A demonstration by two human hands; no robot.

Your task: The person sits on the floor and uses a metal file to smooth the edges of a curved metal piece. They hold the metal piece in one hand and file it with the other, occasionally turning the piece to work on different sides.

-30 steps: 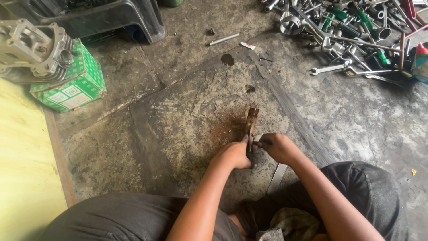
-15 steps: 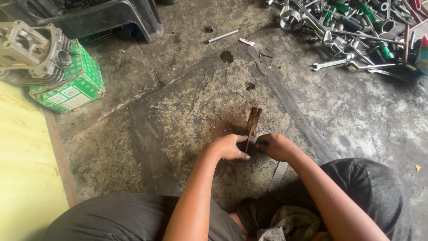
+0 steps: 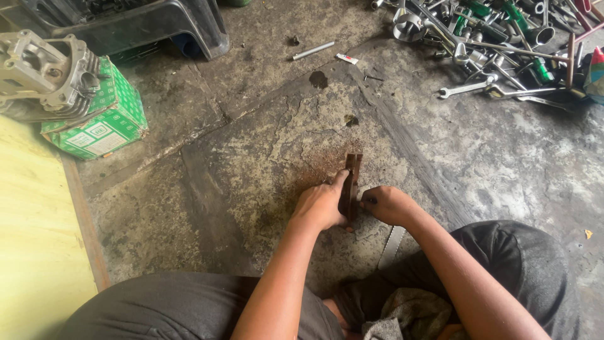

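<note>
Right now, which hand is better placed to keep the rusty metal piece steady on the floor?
Left. The left hand grips the rusty metal piece along its side, forefinger up its length; the right hand only touches its near end.

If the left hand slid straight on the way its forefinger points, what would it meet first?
Probably only bare floor: the left hand points up along the rusty metal piece, over the rust dust; the dark stain lies further on.
</note>
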